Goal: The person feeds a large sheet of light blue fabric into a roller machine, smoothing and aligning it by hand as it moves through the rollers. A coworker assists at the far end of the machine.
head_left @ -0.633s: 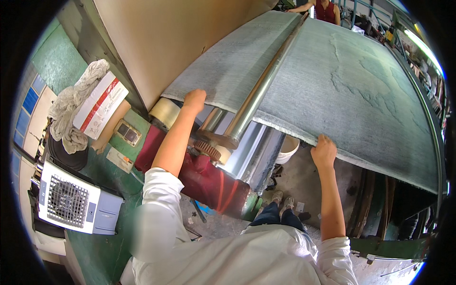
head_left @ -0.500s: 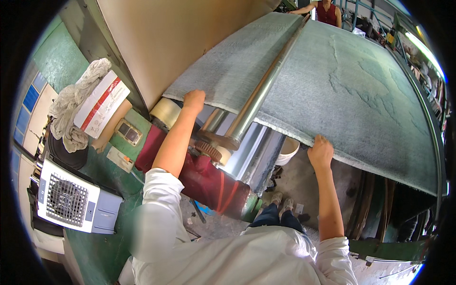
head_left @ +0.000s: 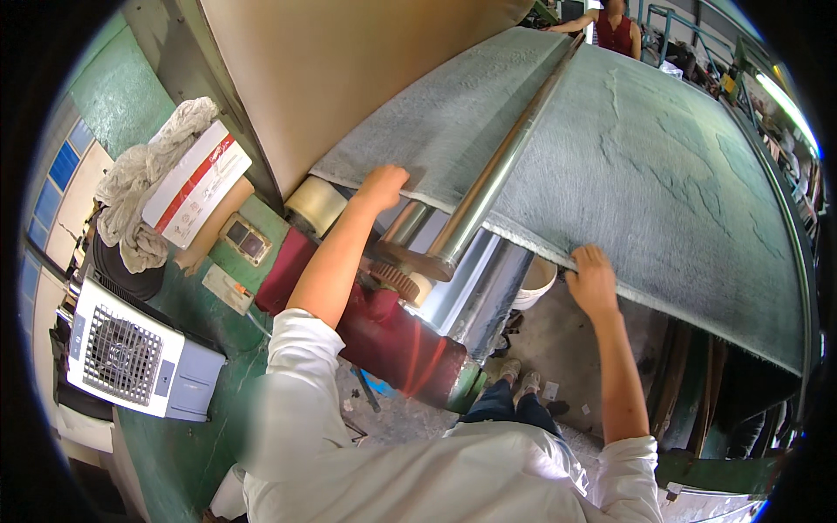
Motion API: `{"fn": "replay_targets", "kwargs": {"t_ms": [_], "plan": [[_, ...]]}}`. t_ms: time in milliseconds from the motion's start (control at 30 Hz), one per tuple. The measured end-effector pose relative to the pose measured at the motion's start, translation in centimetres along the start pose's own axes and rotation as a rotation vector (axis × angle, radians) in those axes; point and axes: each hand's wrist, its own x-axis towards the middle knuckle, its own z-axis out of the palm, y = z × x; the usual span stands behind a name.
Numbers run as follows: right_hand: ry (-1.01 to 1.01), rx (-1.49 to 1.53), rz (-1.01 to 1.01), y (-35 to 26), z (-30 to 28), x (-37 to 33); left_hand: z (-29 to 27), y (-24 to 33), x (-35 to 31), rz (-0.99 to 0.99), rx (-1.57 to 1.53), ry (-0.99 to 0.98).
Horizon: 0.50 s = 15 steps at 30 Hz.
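A wide sheet of grey-green fleecy fabric stretches away from me under a long metal roller. My left hand is closed on the fabric's near edge, left of the roller. Further right, my right hand grips the same edge, its fingers curled over it. Between my hands the roller's end disc juts out past the edge, beside a toothed gear. The parts of the fabric inside my fists are hidden.
Maroon cloth covers the machine frame near me. On the left are a white-and-red box, a bundle of rope-like fabric, a control box and an air cooler. A white bucket sits below. Another person stands at the far end.
My left hand has shifted right along the fabric edge, closer to the roller. The right hand keeps its grip nearly in place. The whole view has turned slightly.
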Motion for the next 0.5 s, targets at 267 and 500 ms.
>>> {"fn": "replay_targets", "kwargs": {"t_ms": [267, 500], "plan": [[0.174, -0.354, 0.28, 13.4, -5.7, -6.7, 0.6, -0.5, 0.2, -0.131, 0.092, -0.059], [0.019, -0.301, 0.415, 8.6, -2.7, -6.5, 0.8, -1.9, -0.3, -0.264, 0.189, -0.07]]}}
